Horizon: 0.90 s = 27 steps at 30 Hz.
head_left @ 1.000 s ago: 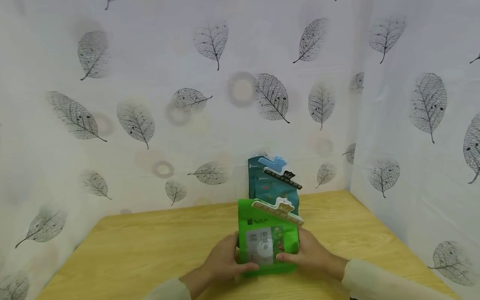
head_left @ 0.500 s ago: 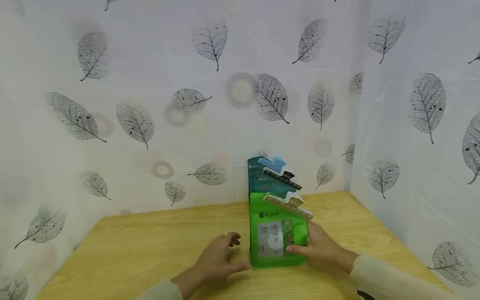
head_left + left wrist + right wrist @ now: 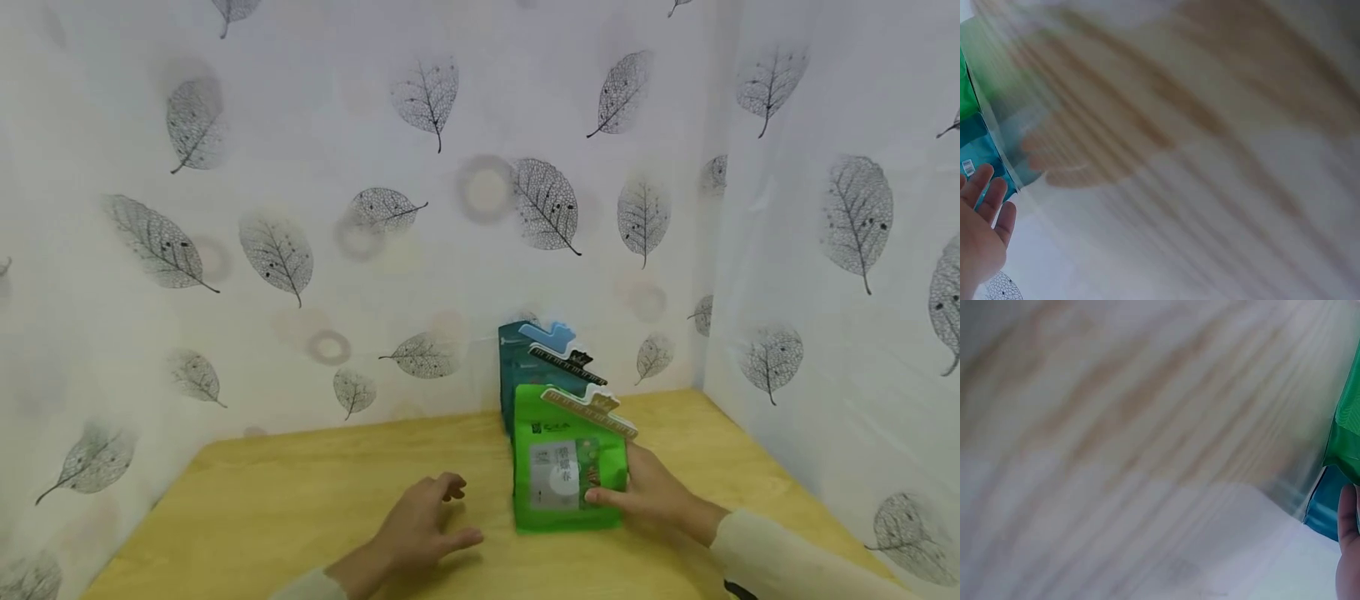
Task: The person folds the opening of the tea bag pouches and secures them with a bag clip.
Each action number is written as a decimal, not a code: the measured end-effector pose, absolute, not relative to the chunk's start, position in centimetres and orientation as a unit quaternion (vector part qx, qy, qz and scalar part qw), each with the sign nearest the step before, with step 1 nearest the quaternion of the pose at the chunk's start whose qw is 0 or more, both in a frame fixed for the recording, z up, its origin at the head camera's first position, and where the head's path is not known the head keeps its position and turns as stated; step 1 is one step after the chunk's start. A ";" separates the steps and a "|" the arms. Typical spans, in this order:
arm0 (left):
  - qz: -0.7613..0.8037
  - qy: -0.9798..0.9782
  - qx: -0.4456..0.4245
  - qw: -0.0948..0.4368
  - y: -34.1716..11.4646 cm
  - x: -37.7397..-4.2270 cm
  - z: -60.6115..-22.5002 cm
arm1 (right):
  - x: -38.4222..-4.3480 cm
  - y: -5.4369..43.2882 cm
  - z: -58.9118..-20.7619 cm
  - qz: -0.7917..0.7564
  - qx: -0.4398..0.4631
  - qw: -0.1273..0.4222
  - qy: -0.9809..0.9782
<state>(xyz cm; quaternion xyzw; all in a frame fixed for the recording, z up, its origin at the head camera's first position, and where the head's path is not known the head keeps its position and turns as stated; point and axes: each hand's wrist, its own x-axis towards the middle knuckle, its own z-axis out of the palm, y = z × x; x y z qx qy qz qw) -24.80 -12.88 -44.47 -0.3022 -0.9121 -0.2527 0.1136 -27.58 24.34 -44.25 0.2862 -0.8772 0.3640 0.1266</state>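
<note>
A bright green tea pouch [image 3: 570, 467] stands upright on the table, a gold-and-white clip [image 3: 591, 410] slanting across its top right corner. My right hand [image 3: 663, 492] grips the pouch's right edge, thumb on its front and fingers behind, where they are hidden. To the left, my left hand [image 3: 420, 521] is apart from the pouch, fingers loosely bent and nothing in them. Behind the green pouch stands a teal pouch [image 3: 517, 358], partly covered, with a black clip [image 3: 568, 364] and a light blue clip [image 3: 549, 336] near its top. The left wrist view shows the left hand's fingers [image 3: 988, 197] spread.
The wood-grain table [image 3: 300, 483] meets a white leaf-patterned wall covering [image 3: 420, 275] at the back, with another wall [image 3: 810, 333] on the right. A small dark object [image 3: 738, 590] shows below the right sleeve.
My left hand has let go of the green pouch and drawn away to the left. With the right hand still gripping it, the pouch has moved to the right.
</note>
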 end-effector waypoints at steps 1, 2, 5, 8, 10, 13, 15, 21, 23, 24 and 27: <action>-0.252 -0.912 -0.302 0.115 -13.0 -24.8 -44.6 | -27.6 24.5 -44.3 0.360 0.285 0.128 -0.879; -0.250 -0.912 -0.303 0.118 -13.1 -24.7 -44.6 | -27.6 24.7 -44.4 0.356 0.282 0.131 -0.881; -0.244 -0.915 -0.298 0.122 -13.5 -24.6 -44.7 | -27.7 25.2 -44.3 0.355 0.276 0.134 -0.883; -0.242 -0.918 -0.288 0.123 -14.2 -24.6 -44.7 | -28.0 25.6 -44.1 0.370 0.277 0.131 -0.877; -0.241 -0.921 -0.281 0.124 -14.6 -24.7 -44.5 | -28.2 25.8 -43.8 0.374 0.278 0.131 -0.875; -0.241 -0.922 -0.274 0.131 -15.2 -25.1 -44.4 | -28.5 26.1 -43.4 0.366 0.263 0.135 -0.882; -0.240 -0.923 -0.267 0.136 -15.5 -25.2 -44.2 | -28.6 26.2 -43.2 0.361 0.251 0.133 -0.888; -0.225 -0.930 -0.243 0.157 -17.0 -25.4 -44.4 | -29.1 26.1 -43.4 0.360 0.230 0.116 -0.897; -0.221 -0.930 -0.241 0.167 -17.4 -25.5 -44.5 | -29.3 26.1 -43.6 0.357 0.226 0.113 -0.899; -0.219 -0.930 -0.239 0.170 -17.7 -25.6 -44.5 | -29.4 26.1 -43.6 0.355 0.222 0.112 -0.901; -0.214 -0.933 -0.233 0.173 -18.2 -25.9 -44.6 | -29.5 26.0 -43.7 0.347 0.218 0.110 -0.905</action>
